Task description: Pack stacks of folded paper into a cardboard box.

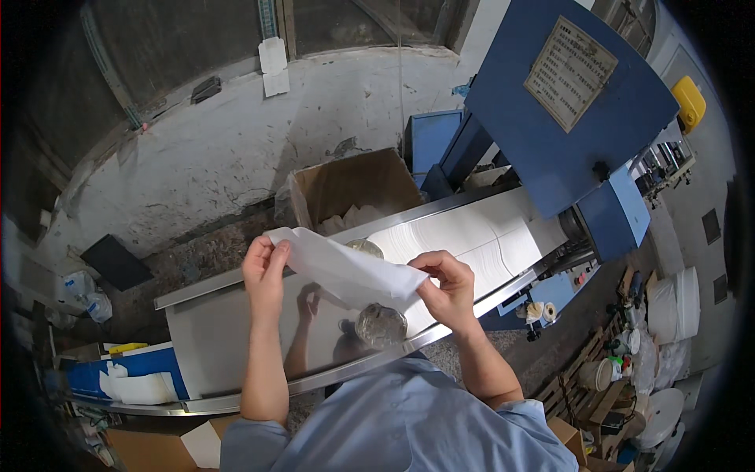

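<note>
A thin white sheet [346,269], soft and slightly crumpled, stretches between my two hands above a shiny metal trough [220,338]. My left hand [264,271] pinches its left end between thumb and fingers. At its right end, my right hand [448,289] grips the edge the same way. Under the sheet, a round shiny disc-like object [381,326] lies on the metal by the near rail. A second round one [365,248], partly covered by the sheet, sits farther back. Rows of closely packed white sheets [448,236] fill the trough's right part.
A blue machine [574,102] rises over the trough's right end. An open cardboard box [358,185] with white scraps stands behind the far rail, by the wall. White pieces lie on a blue surface [86,379] at left. Wooden pallets and tubs [596,375] stand at right.
</note>
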Demonstrator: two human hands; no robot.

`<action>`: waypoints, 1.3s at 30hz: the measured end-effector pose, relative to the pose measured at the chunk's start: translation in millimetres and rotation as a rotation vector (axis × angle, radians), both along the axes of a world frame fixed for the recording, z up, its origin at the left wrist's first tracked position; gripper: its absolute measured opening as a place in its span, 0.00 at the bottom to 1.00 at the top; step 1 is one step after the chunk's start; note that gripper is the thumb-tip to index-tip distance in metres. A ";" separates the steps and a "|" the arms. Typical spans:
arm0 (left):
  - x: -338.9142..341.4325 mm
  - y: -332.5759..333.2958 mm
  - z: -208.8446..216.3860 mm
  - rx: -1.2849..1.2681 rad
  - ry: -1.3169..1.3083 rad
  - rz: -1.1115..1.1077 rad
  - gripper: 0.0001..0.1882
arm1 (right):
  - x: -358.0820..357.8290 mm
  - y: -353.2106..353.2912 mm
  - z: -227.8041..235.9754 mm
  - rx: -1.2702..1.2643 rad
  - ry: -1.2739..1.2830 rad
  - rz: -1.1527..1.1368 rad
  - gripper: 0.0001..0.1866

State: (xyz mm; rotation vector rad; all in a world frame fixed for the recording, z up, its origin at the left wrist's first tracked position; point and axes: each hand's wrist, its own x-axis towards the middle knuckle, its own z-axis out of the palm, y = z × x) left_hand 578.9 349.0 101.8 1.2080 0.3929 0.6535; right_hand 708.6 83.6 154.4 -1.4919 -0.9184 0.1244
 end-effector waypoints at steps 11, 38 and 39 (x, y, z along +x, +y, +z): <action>1.8 -105.4 52.2 0.531 0.048 0.011 0.17 | -12.9 10.2 5.7 -0.058 -0.063 -0.145 0.07; 13.0 -67.0 94.7 -0.561 -0.464 -0.522 0.08 | 29.1 7.3 -48.2 0.294 0.582 0.116 0.36; 14.9 -65.1 94.0 -0.550 -0.460 -0.549 0.08 | 37.6 10.0 -75.5 0.230 0.630 0.133 0.34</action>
